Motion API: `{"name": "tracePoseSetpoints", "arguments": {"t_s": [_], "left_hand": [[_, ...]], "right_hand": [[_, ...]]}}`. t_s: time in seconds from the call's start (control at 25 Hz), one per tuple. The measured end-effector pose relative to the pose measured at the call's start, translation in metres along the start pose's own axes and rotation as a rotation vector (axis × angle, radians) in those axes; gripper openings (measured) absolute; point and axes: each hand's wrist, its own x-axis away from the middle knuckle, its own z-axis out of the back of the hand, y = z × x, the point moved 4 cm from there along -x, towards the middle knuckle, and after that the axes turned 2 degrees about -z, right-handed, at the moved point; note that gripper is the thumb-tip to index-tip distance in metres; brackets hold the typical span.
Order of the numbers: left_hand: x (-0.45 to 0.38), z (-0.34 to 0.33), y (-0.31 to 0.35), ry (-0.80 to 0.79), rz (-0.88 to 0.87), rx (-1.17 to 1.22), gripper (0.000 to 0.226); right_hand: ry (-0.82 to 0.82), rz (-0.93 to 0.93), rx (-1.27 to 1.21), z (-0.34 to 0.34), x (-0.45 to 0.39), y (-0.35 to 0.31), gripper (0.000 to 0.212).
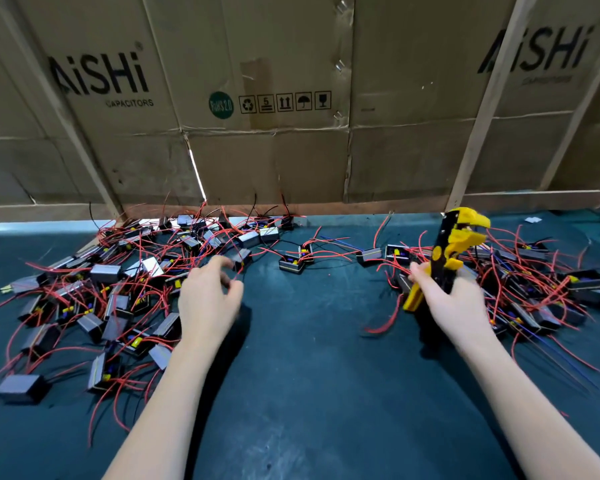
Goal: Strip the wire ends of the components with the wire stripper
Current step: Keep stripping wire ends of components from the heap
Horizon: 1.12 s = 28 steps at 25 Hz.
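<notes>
The wire stripper [445, 258] is yellow and black, held upright over the right part of the counter [309, 341], its toothed yellow head toward the far edge and its yellow handle ends poking out below the palm. The right hand [447, 303] grips its handles, fingers curled round them.

The components are small black boxes with grey sides, yellow and blue parts inside, and thin red wires, a few blue or black. One heap [111, 289] covers the counter's left side up to the far edge; a second heap [534, 282] lies at the right edge, behind and beside the stripper. A few single components [293, 263] sit between the heaps near the far edge.

The left hand [208, 299] hovers at the inner edge of the left heap, fingers loosely curled and blurred; whether they pinch a wire cannot be told.

Cardboard boxes [257, 98] printed "AiSHi CAPACITORS" stand along the far edge.
</notes>
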Motion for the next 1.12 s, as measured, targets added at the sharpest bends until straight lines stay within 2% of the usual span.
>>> {"name": "tracePoseSetpoints", "arguments": {"t_s": [0.04, 0.12, 0.16, 0.2, 0.24, 0.28, 0.32, 0.36, 0.4, 0.44, 0.52, 0.64, 0.72, 0.8, 0.84, 0.92, 1.04, 1.12], "left_hand": [[0.005, 0.002, 0.013, -0.033, -0.04, 0.132, 0.02], [0.017, -0.002, 0.041, -0.257, -0.171, 0.355, 0.017], [0.026, -0.006, 0.054, -0.429, -0.226, 0.465, 0.012], [0.035, -0.009, 0.066, -0.567, -0.245, 0.553, 0.017], [0.04, -0.012, 0.072, -0.595, -0.247, 0.613, 0.028], [0.041, -0.012, 0.073, -0.505, -0.244, 0.609, 0.034], [0.037, -0.01, 0.071, -0.329, -0.245, 0.545, 0.032], [0.033, -0.006, 0.066, -0.138, -0.246, 0.38, 0.022], [0.031, -0.004, 0.062, -0.038, -0.25, 0.21, 0.009], [0.03, -0.007, 0.059, -0.038, -0.252, 0.105, 0.012], [0.028, -0.021, 0.049, -0.213, -0.266, 0.072, 0.029], [0.031, -0.032, 0.044, -0.335, -0.189, 0.114, 0.019], [0.033, -0.032, 0.042, -0.266, -0.043, 0.128, 0.034], [0.036, -0.03, 0.045, -0.179, 0.071, 0.042, 0.048], [0.038, -0.031, 0.049, -0.185, 0.094, 0.007, 0.051], [0.04, -0.038, 0.057, -0.299, 0.089, 0.06, 0.04], [0.036, -0.041, 0.059, -0.458, 0.096, 0.357, 0.013], [0.034, -0.035, 0.055, -0.476, 0.041, 0.438, 0.017]], "right_hand": [[0.053, 0.039, 0.079, 0.005, 0.0, -0.002, 0.02], [0.061, 0.062, 0.115, 0.005, 0.005, -0.004, 0.021], [0.034, 0.048, 0.073, 0.002, 0.006, -0.003, 0.021], [-0.005, 0.025, -0.01, -0.001, 0.006, -0.002, 0.021], [-0.061, -0.009, -0.122, -0.004, 0.005, -0.001, 0.021], [-0.146, -0.046, -0.244, -0.008, 0.006, -0.002, 0.025], [-0.258, -0.088, -0.353, -0.013, 0.007, -0.004, 0.031], [-0.379, -0.133, -0.422, -0.018, 0.011, -0.006, 0.037], [-0.489, -0.17, -0.45, -0.023, 0.015, -0.009, 0.04], [-0.576, -0.188, -0.443, -0.028, 0.021, -0.01, 0.041], [-0.667, -0.167, -0.388, -0.032, 0.027, -0.011, 0.041], [-0.678, -0.107, -0.352, -0.031, 0.03, -0.015, 0.033], [-0.709, -0.089, -0.322, -0.031, 0.033, -0.017, 0.033], [-0.78, -0.081, -0.271, -0.032, 0.038, -0.019, 0.036], [-0.813, -0.082, -0.246, -0.033, 0.04, -0.019, 0.038], [-0.828, -0.088, -0.234, -0.034, 0.041, -0.019, 0.04], [-0.774, -0.084, -0.275, -0.032, 0.039, -0.019, 0.037], [-0.705, -0.089, -0.292, -0.029, 0.036, -0.018, 0.036]]}}
